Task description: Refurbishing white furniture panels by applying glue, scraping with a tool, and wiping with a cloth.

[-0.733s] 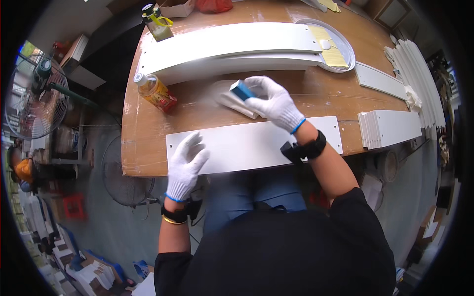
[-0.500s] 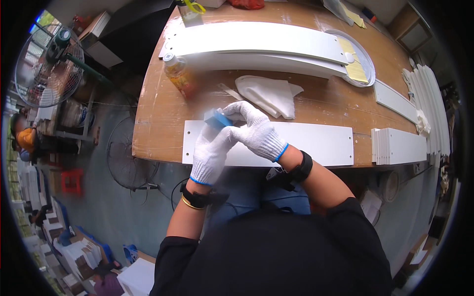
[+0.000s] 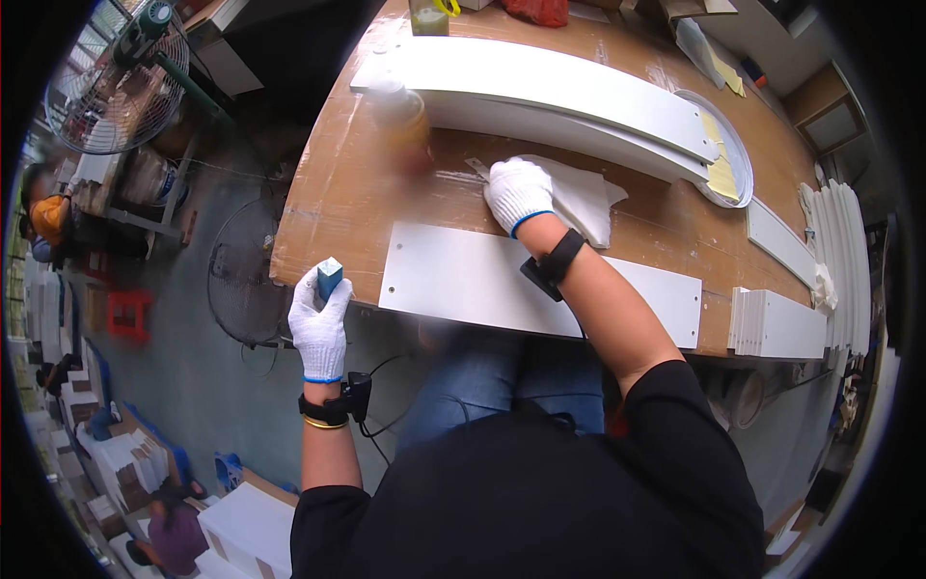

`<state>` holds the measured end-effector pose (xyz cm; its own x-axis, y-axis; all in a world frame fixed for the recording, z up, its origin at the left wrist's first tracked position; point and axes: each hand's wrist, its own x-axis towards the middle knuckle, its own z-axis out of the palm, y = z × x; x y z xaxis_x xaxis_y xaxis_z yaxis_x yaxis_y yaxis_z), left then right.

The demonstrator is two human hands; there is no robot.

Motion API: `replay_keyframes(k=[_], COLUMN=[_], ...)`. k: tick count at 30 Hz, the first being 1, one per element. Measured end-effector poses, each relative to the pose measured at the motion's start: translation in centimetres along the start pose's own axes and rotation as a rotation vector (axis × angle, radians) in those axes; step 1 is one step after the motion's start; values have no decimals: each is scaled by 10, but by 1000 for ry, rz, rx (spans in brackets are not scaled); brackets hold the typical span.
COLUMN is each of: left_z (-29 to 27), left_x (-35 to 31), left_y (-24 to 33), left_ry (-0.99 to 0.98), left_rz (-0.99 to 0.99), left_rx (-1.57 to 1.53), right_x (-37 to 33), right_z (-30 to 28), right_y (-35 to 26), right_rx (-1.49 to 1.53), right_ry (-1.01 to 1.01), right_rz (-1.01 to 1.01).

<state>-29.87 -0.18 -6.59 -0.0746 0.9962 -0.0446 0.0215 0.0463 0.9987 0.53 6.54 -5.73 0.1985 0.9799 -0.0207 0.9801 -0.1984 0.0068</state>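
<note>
My left hand, in a white knit glove, is off the table's left front corner. Its thumb and fingers close round a small blue block with a pale top. My right hand, gloved alike, is over the left part of a folded white cloth, fingers curled downward. Beside those fingers the end of a thin pale strip shows; whether they grip it or the cloth is hidden. Along the near table edge, between my arms, lies a white board with small holes near its ends.
Long white boards are stacked across the brown table. A blurred bottle stands at their left. Right of them are a round white tray and stacked short boards. Fans stand left; people work beyond.
My hands have parted. The left moved left and down with the blue block, off the table; the right let go of the block and reached to the cloth and strip. The view has shifted.
</note>
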Motion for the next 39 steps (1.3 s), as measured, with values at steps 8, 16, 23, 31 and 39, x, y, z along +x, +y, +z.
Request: replay_keyframes(k=[8, 16, 23, 31, 39], left_z=[-19, -28, -28, -27, -30], left_x=[18, 32, 45, 49, 52], left_y=[-11, 1, -6, -11, -23], left_ry=[12, 77, 34, 58, 115], left_rz=[265, 431, 354, 355, 495], left_rx=[574, 965, 1048, 1066, 990], right_x=[3, -11, -55, -54, -52], right_z=[4, -1, -10, 14, 15], right_y=[2, 18, -115, -165, -164], right_rx=[-102, 344, 950, 619, 616], right_ry=[15, 108, 42, 161, 188], right_rz=[-114, -77, -445, -581, -636])
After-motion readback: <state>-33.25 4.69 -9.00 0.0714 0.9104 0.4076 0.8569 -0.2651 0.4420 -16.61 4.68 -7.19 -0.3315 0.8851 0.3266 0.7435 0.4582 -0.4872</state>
